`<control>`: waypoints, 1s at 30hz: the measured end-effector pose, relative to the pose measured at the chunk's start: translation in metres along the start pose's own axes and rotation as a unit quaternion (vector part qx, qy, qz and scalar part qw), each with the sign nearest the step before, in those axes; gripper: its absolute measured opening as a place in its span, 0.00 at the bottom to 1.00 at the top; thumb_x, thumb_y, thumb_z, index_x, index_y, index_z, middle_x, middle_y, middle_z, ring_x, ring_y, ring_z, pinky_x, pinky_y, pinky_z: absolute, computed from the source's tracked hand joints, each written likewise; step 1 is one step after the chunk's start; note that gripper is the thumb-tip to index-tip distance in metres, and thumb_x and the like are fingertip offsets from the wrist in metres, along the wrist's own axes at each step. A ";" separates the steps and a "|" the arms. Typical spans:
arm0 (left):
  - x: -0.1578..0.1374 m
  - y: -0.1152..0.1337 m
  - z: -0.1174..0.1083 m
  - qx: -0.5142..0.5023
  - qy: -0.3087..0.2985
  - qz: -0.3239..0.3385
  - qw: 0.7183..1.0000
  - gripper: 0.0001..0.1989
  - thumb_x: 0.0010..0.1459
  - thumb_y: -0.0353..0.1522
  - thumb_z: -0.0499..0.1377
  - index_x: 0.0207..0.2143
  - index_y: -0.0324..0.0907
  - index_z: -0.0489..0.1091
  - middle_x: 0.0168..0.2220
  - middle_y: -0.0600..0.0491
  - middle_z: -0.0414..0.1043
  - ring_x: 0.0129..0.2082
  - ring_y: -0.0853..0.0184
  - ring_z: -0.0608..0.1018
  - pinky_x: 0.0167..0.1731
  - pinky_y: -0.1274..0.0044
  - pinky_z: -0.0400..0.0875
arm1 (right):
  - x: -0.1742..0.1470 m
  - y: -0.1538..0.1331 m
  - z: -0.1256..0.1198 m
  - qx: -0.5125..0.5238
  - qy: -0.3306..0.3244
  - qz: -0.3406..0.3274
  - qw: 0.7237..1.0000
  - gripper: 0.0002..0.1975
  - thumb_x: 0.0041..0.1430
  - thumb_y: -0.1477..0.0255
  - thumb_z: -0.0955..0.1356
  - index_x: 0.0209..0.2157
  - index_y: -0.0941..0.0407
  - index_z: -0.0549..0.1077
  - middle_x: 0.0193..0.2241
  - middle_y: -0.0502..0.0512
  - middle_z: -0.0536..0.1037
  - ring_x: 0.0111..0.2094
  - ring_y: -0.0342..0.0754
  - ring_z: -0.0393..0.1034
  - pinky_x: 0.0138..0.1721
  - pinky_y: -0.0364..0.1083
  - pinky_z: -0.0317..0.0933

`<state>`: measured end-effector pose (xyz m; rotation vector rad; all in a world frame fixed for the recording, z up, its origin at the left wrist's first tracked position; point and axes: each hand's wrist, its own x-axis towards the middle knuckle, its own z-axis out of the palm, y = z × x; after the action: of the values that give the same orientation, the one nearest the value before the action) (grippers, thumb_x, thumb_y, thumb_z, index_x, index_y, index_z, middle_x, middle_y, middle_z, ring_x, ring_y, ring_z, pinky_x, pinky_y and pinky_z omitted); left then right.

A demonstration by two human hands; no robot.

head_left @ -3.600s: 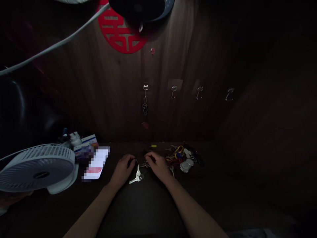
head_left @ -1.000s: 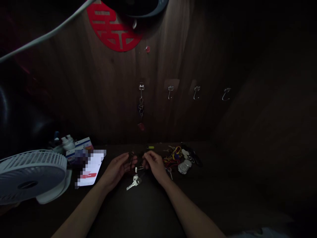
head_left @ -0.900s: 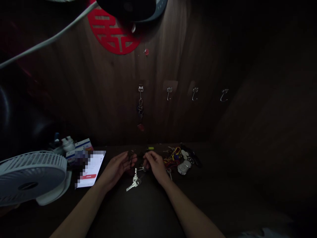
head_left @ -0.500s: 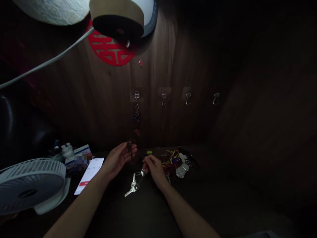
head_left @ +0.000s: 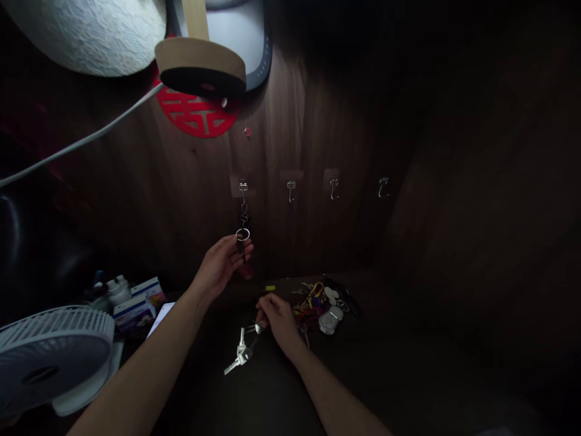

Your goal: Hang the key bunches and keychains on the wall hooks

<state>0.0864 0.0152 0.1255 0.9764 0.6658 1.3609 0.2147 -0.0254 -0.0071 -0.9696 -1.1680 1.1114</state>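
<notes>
My left hand (head_left: 216, 269) is raised in front of the wall, its fingers closed on a metal key ring (head_left: 242, 234) with something dark hanging from it. The ring sits just under a clip and small dark items (head_left: 244, 215) that hang from the leftmost hook (head_left: 243, 186). Low over the dark surface, my right hand (head_left: 279, 318) pinches the end of a bunch of silver keys (head_left: 242, 351), which fan out to its left. To the right of that hand lies a pile of keys and straps (head_left: 313, 300) with a silver oval fob (head_left: 330, 319).
Three more wall hooks (head_left: 291, 186) run to the right. A white fan (head_left: 54, 357), boxes (head_left: 134, 312), white bottles (head_left: 118, 289) and a partly covered phone (head_left: 160, 318) are at left. Overhead are a hanging round object (head_left: 200, 57), a white cable (head_left: 104, 130) and a red paper-cut (head_left: 200, 118).
My left hand has lifted the key ring toward the leftmost hook. The right hand keeps its pinch on the keys. The view has shifted slightly, and my left forearm covers more of the phone.
</notes>
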 end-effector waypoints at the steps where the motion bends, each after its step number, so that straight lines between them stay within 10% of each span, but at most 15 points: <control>1: 0.003 0.001 0.003 -0.001 0.000 0.007 1.000 0.04 0.55 0.28 0.57 0.34 0.39 0.70 0.33 0.50 0.77 0.34 0.66 0.80 0.37 0.74 0.73 | 0.000 0.000 0.000 -0.001 0.001 0.000 1.000 0.18 0.50 0.56 0.65 0.22 0.57 0.67 0.13 0.46 0.67 0.13 0.37 0.56 0.15 0.38 0.48; 15: 0.044 0.028 0.030 0.013 0.007 0.085 0.996 0.02 0.55 0.29 0.57 0.32 0.39 0.69 0.30 0.52 0.76 0.31 0.70 0.79 0.39 0.74 0.71 | 0.006 0.006 -0.004 -0.009 0.010 -0.001 1.000 0.17 0.51 0.57 0.65 0.22 0.57 0.67 0.12 0.45 0.67 0.13 0.37 0.55 0.15 0.37 0.47; 30: 0.045 0.008 0.010 0.049 0.027 0.061 0.997 0.05 0.53 0.32 0.60 0.33 0.40 0.69 0.31 0.52 0.76 0.29 0.69 0.80 0.29 0.79 0.72 | 0.008 0.003 -0.006 -0.013 0.013 -0.001 1.000 0.17 0.50 0.57 0.65 0.22 0.57 0.67 0.12 0.45 0.67 0.13 0.37 0.56 0.15 0.38 0.48</control>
<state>0.0972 0.0565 0.1441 1.0765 0.7289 1.4775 0.2206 -0.0172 -0.0092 -0.9997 -1.1653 1.0809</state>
